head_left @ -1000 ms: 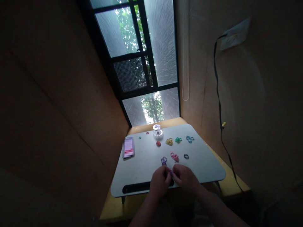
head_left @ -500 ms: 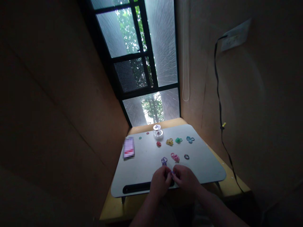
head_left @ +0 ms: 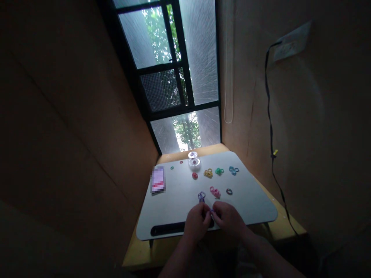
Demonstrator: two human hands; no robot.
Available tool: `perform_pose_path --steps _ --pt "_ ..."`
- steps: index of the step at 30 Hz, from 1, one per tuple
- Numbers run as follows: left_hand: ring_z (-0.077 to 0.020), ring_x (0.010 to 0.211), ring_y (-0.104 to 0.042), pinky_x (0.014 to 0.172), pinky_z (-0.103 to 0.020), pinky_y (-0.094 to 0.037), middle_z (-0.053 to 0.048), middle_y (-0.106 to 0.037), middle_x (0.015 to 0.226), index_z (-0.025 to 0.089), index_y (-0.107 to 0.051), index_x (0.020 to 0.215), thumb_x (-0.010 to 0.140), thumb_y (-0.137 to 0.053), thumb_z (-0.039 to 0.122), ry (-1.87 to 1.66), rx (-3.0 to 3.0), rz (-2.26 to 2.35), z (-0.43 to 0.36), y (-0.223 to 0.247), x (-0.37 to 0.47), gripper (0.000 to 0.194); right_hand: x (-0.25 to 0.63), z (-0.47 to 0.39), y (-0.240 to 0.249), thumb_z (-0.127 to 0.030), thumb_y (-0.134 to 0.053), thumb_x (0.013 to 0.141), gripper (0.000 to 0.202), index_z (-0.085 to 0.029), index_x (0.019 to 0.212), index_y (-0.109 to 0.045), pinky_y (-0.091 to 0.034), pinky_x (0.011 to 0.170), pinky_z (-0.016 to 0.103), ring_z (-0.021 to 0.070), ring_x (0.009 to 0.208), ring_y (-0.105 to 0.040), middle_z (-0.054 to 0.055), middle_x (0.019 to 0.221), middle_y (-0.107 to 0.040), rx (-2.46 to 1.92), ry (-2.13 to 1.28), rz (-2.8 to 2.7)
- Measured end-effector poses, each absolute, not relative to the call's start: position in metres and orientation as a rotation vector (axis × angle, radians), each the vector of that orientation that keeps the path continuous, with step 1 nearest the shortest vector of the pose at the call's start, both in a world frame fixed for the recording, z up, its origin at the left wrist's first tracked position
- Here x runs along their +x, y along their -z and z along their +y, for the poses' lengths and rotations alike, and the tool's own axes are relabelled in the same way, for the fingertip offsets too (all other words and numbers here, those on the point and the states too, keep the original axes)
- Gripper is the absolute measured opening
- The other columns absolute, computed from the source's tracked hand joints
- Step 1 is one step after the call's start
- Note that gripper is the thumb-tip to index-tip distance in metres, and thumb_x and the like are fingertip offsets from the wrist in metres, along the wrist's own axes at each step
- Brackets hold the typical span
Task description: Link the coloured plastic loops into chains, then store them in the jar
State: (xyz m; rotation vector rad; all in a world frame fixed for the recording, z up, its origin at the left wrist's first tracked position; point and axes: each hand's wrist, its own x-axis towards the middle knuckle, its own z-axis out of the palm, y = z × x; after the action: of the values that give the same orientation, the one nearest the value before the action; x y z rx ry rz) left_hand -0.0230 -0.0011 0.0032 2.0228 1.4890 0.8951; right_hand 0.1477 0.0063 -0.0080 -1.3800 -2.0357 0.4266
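Tabletop point(head_left: 174, 200) is wht., slot point(head_left: 168, 229) blk., bands point(head_left: 201, 199) purp., pink, yel., grn., blue & red.

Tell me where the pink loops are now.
In the head view, the pink loops lie on the white tabletop beyond the right hand, between the purple loops on the left and the dark ring on the right.

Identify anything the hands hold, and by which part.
The left hand and right hand pinch something small and purplish; which part they grip cannot be told.
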Motion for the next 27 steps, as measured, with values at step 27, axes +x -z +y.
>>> perform_pose_path --steps 27 --pt "-0.0164 0.077 -0.06 0.072 -0.026 -0.043 -0.001 -0.068 0.083 0.02 -0.066 0.092 0.088 -0.054 0.022 -0.928 1.986 1.354 -0.0033 -0.0077 -0.025 0.013 0.1482 0.0087 0.0091 -0.021 -0.052 0.08 0.011 -0.02 0.069 -0.051 -0.029 0.06 0.026 0.0142 0.064 -0.049 -0.001 0.067 -0.055 -1.379 -0.428 -2.018"
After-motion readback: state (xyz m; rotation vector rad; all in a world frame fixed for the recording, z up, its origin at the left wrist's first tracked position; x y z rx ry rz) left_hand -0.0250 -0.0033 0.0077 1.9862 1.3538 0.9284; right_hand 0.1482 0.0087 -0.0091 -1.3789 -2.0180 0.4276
